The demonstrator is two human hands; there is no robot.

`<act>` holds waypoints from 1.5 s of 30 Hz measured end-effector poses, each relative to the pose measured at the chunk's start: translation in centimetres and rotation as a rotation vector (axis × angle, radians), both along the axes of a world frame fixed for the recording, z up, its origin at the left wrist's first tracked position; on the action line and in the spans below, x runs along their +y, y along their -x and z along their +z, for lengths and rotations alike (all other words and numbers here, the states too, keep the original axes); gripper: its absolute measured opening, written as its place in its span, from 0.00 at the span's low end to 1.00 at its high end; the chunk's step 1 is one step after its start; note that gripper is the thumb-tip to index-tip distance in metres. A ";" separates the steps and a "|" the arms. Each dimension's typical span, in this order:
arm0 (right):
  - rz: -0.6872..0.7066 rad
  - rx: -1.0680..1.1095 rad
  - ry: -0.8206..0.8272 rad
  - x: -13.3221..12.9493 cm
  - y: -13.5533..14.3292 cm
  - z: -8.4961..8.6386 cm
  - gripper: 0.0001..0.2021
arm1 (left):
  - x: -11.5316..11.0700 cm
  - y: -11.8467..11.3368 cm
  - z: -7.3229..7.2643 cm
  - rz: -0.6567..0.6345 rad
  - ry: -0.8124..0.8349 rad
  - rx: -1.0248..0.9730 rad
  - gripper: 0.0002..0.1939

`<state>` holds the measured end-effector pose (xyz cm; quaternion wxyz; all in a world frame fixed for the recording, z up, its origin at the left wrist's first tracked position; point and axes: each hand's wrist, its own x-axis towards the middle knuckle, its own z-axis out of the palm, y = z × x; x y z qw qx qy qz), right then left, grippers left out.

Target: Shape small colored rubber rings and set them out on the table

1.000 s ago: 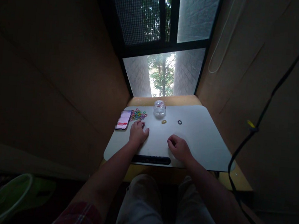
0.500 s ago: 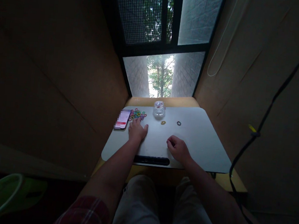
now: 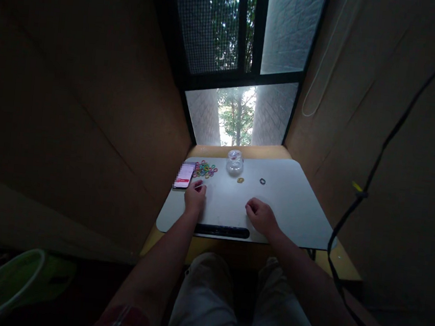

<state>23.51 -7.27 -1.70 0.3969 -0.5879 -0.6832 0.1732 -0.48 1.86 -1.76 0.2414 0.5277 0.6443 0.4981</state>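
A pile of colourful small rings (image 3: 205,170) lies at the back left of the white lap table (image 3: 229,202). Just in front of it, my left hand (image 3: 194,196) is closed, with a small pale thing at its fingertips that is too small to name. My right hand (image 3: 260,216) rests on the table's right half, fingers curled together; whatever they hold, if anything, is hidden. Beyond the hands are a yellow ring (image 3: 240,180), a dark green ring (image 3: 262,181) and a clear plastic jar (image 3: 235,163).
A phone (image 3: 184,175) lies left of the pile. The table has a black slot (image 3: 222,231) along its front edge. A black cable (image 3: 371,183) hangs on the right, and a green bin (image 3: 9,281) stands at the lower left.
My left hand has drawn back a little from the pile, and its spread fingers have closed. The right hand stays much as it was. The whole view has shifted slightly.
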 end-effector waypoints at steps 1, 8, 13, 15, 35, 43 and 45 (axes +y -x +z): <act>0.000 -0.005 -0.003 -0.1 0.0 0.0 0.07 | -0.8 -0.1 0.1 -0.008 0.004 0.004 0.16; 0.048 -0.030 -0.008 -0.6 0.0 -0.4 0.05 | -6.1 -4.1 0.7 -0.245 0.071 0.138 0.12; 0.026 0.009 -0.004 -0.5 0.1 -0.5 0.08 | -7.5 -7.3 0.6 -0.447 0.104 0.272 0.12; 0.025 0.014 -0.007 -0.5 0.1 -0.4 0.08 | -7.8 -8.1 0.7 -0.459 0.091 0.333 0.12; 0.026 -0.003 -0.010 -0.4 0.0 -0.1 0.06 | -8.2 -7.6 0.8 -0.566 0.013 0.336 0.12; 0.035 -0.025 -0.014 -0.3 0.0 -0.2 0.06 | -8.2 -7.5 0.7 -0.568 0.045 0.331 0.11; 0.032 -0.036 -0.009 -0.4 0.0 -0.2 0.06 | -8.2 -7.5 0.8 -0.571 0.032 0.340 0.10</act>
